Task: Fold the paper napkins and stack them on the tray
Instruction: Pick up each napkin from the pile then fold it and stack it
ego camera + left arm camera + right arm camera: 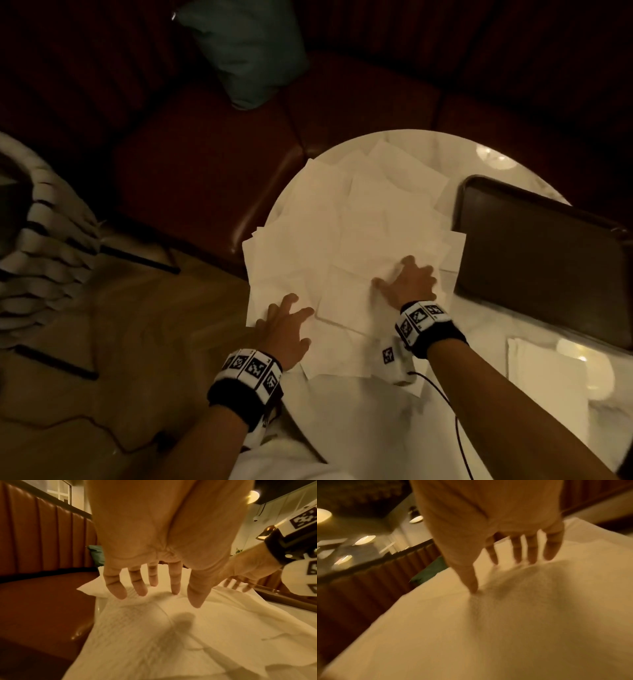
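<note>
Tabletop napkins (349, 240) under splayed hands (407, 281)

Napkins spread on the table, under both hands.
Napkins (356, 219) lie beneath and beyond the left hand (287, 329) and right hand (407, 281); the tray (534, 250) sits right of the right hand.

The head view looks steeply down from above at the round counter (359, 411). Each wrist view sits low and close behind its palm, facing along the fingers (175, 577) across the napkins (342, 219), which all views share.
</note>
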Demonstrator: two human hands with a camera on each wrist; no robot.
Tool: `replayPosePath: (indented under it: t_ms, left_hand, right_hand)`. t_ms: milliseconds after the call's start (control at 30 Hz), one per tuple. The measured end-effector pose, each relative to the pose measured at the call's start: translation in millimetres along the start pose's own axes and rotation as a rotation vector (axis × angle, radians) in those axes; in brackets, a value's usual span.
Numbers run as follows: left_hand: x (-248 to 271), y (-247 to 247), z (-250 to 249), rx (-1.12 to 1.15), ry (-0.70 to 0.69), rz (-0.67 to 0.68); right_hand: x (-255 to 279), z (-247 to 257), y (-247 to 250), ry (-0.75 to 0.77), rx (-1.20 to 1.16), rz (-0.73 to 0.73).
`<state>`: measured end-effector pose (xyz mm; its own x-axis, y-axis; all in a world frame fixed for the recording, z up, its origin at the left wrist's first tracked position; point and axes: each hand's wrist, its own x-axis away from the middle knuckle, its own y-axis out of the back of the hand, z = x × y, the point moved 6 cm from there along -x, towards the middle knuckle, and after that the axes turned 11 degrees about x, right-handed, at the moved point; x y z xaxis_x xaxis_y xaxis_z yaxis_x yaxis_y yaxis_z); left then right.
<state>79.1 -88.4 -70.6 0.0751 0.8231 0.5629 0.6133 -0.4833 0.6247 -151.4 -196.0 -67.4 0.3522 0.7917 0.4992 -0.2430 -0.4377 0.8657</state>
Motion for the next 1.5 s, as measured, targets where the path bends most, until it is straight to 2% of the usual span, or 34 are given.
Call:
replayPosePath:
  t_ms: [67, 100, 233, 300, 400, 500, 600, 667, 733, 800, 867, 933, 1000, 1100, 1167, 1267, 1333, 1433, 1500]
  left_hand:
    - [-1, 0, -1, 0.008, -0.005, -0.008]
    - [-1, 0, -2, 0.009, -0.006, -0.014]
    - [-4, 3, -2, 0.017, -0.012, -0.036]
    - [-6, 3, -2, 0.017, -0.022, -0.035]
    - [-8, 5, -1, 0.028, -0.01, -0.018]
    - [-15, 13, -5, 0.106, -0.014, -0.035]
    - [-22, 36, -27, 0.43, -0.095, -0.21]
    - [-22, 47, -50, 0.661, -0.116, -0.256]
    - [-22, 49, -77, 0.911, -0.11, -0.148]
    - [-18, 44, -107, 1.111, -0.13, 0.053]
    - [-10, 40, -134, 1.167, -0.173, 0.205]
    - [-1, 37, -153, 1.211, -0.203, 0.261]
    - [7, 36, -167, 1.291, -0.235, 0.267]
    - [19, 36, -190, 1.21, -0.338, 0.176]
    - [24, 33, -204, 1.127, -0.367, 0.125]
    - [28, 29, -224, 1.038, -0.393, 0.07]
    - [31, 30, -236, 0.945, -0.422, 0.014]
    - [37, 39, -253, 0.659, -0.512, -0.134]
    - [41, 44, -261, 0.498, -0.57, -0.159]
  right_hand:
    - [0, -20, 0, -0.206, -0.092, 0.063]
    - [3, -26, -1, -0.254, -0.106, 0.088]
    - [14, -41, -8, -0.274, -0.18, 0.03]
    - [17, -44, -9, -0.251, -0.218, -0.061]
    - [24, -45, 2, -0.142, -0.401, -0.212]
    - [33, -48, 25, 0.023, -0.521, -0.259]
    - [49, -50, 61, 0.22, -0.595, -0.24]
    - [66, -53, 85, 0.336, -0.763, -0.186]
    - [83, -58, 104, 0.394, -0.986, -0.082]
    - [95, -67, 116, 0.4, -1.151, 0.019]
    - [103, -80, 123, 0.396, -1.228, 0.069]
    - [110, -97, 128, 0.395, -1.241, 0.088]
    - [115, -116, 130, 0.38, -1.184, 0.047]
    - [121, -153, 138, 0.348, -1.071, -0.194]
    - [127, -173, 144, 0.381, -1.056, -0.313]
    - [132, -199, 148, 0.395, -1.094, -0.347]
    - [132, -212, 153, 0.382, -0.938, -0.369]
    - [128, -223, 157, 0.368, -0.885, -0.295]
    - [128, -229, 166, 0.38, -0.85, -0.344]
